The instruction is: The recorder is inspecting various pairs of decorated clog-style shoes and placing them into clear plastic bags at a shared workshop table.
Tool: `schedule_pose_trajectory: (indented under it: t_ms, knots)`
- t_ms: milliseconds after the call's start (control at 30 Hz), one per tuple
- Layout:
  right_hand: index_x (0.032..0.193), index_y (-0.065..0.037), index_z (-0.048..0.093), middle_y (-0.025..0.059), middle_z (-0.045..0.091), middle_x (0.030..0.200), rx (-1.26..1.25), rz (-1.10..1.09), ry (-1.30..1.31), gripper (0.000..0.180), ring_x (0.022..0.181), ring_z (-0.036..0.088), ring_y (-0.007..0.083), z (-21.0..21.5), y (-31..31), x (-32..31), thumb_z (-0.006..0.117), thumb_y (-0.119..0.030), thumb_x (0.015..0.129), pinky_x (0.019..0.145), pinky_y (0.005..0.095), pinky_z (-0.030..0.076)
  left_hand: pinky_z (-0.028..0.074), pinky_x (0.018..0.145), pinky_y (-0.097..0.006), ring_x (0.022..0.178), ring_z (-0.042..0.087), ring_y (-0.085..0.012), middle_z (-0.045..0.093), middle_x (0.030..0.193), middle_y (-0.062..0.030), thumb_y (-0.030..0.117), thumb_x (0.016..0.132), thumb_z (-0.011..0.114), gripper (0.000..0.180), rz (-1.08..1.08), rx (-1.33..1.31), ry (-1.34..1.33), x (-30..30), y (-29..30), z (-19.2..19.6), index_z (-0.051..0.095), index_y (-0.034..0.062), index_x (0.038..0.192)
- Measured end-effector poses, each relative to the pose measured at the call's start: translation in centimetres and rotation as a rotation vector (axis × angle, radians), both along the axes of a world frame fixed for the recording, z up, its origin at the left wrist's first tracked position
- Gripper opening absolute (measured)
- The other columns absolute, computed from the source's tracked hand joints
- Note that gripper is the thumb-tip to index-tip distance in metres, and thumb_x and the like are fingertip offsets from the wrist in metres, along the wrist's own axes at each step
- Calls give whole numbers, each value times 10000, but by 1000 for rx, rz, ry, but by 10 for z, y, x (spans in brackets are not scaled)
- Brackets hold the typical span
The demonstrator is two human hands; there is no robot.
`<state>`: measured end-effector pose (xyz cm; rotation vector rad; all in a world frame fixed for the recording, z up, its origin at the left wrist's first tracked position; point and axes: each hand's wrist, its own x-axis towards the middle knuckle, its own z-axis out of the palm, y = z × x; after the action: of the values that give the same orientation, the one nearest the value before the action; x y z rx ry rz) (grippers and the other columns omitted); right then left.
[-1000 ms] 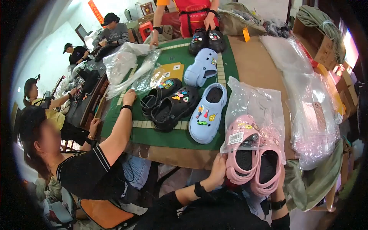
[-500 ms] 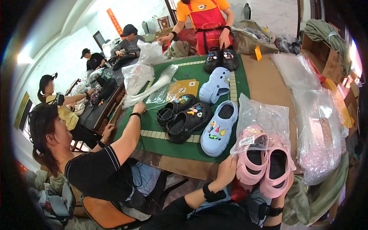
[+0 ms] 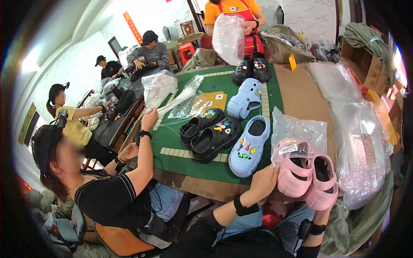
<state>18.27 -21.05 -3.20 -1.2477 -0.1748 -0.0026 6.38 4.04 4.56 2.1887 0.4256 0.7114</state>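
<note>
Tipped since the earlier frame, the pair of pink clogs (image 3: 294, 184) now shows more of its outer heels; across the table (image 3: 297, 96), a co-worker in a red apron (image 3: 251, 45) now holds up a clear plastic sheet (image 3: 229, 41). The pink clogs are held side by side at the table's near edge, heels toward the wearer, with their toe ends under a clear bag (image 3: 300, 127); a white barcode label (image 3: 288, 148) lies over the left clog. The left hand (image 3: 264, 180) has its fingers narrowed on the bag's lower left corner, against the left clog. The right hand (image 3: 323, 214) lies beneath the right clog's heel; its fingers are hidden, so their spread cannot be told. Just left of the bag, a blue clog (image 3: 242, 160) with coloured charms stands on a green mat (image 3: 180, 170), its mate (image 3: 241, 102) tilted behind it. Two black clogs (image 3: 211, 148) stand farther left, and another black pair (image 3: 260, 74) at the far side. Packed clear bags (image 3: 357, 146) lie along the table's right side.
</note>
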Motion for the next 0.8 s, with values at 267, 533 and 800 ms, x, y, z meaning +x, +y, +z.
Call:
schedule_pose_trajectory:
  t_ms: [267,533,800]
  knots:
    - [1152,3,583,102,630,1092,-508,-213,-337,269,984,593,196,1,10,-1,460,-126,951,879,336,467,445,500,-481,597,581,-409,593,679,-208,220,965,457,235,132,105,-1,-9,-7,-15,545,39,843]
    - [1033,39,649,127,673,893,-813,-55,-167,217,804,590,184,8,28,24,554,-71,872,763,327,476,444,886,-452,1092,563,-423,565,1176,-287,99,948,457,427,-30,-522,1,-6,16,-41,323,28,1347]
    - [1345,42,433,206,527,1302,-388,-95,-377,483,1219,505,263,166,-15,-56,564,-82,897,1026,379,384,363,1018,-303,1211,506,-192,543,1319,-153,36,937,476,398,-268,-392,-140,-69,3,84,464,-58,1324]
